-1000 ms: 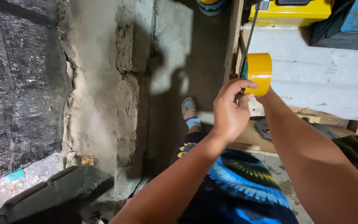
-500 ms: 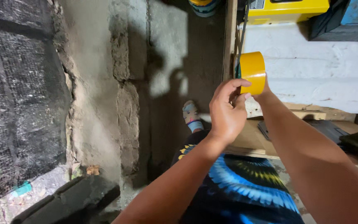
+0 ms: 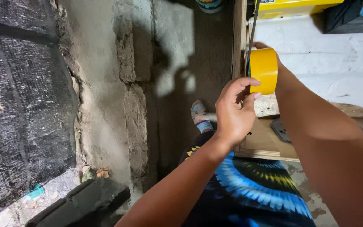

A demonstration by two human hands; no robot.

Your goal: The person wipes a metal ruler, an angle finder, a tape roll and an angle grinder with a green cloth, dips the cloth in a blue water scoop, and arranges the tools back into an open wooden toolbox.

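Note:
A roll of yellow tape (image 3: 264, 69) is held upright in front of me, beside a thin dark cable (image 3: 251, 38) and a wooden post (image 3: 238, 42). My right hand (image 3: 274, 54) grips the roll from behind; only a fingertip shows above it and the rest is hidden by the roll. My left hand (image 3: 233, 111) is raised just below and left of the roll, with thumb and forefinger pinching at its lower edge. My foot in a pale sandal (image 3: 200, 115) shows on the floor below.
A rough concrete block wall (image 3: 118, 84) with black netting (image 3: 22, 105) fills the left. A yellow case (image 3: 299, 6) and a dark box (image 3: 349, 17) sit on a white painted surface (image 3: 328, 71) at the upper right. A dark block (image 3: 80, 201) lies at the lower left.
The roll and both hands have shifted slightly up and right in view. The left fingers stay pinched at the roll's lower edge.

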